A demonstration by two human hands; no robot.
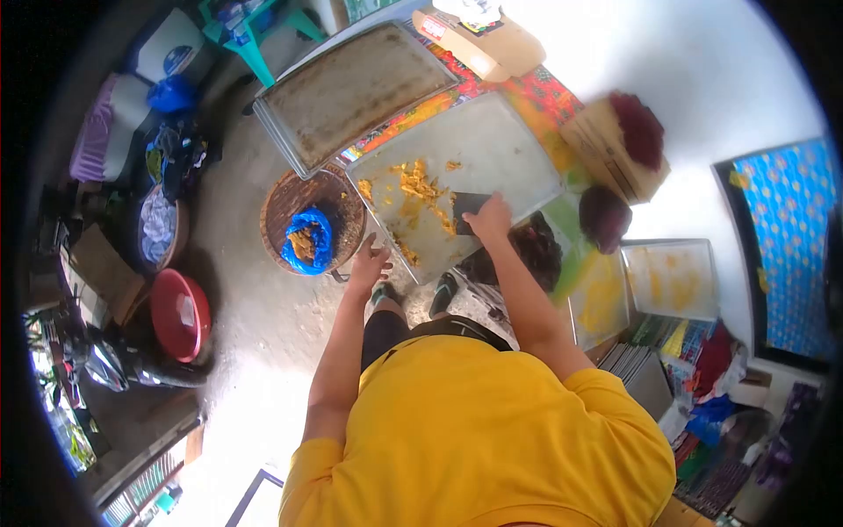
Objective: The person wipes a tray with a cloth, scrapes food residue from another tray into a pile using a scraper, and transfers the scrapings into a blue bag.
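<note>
My right hand (489, 220) is closed on a dark flat scraper (464, 207), which rests on a large metal tray (500, 136). Clumps and smears of orange-yellow paste (418, 183) lie on the tray, mostly left of the scraper. Just off the tray's near left edge is my left hand (370, 262), its fingers apart and slightly bent, with nothing in them. Beside that hand, a blue plastic bag (323, 235) with brownish-yellow paste in it sits on a round brown woven basket (279, 198).
Stacked metal trays (360, 88) lie at the back left. A cardboard box (606, 145) with dark red material stands right. Smeared trays (672, 277) are at the lower right. A red basin (182, 316) sits on the floor at left, and a green stool (253, 57) stands behind.
</note>
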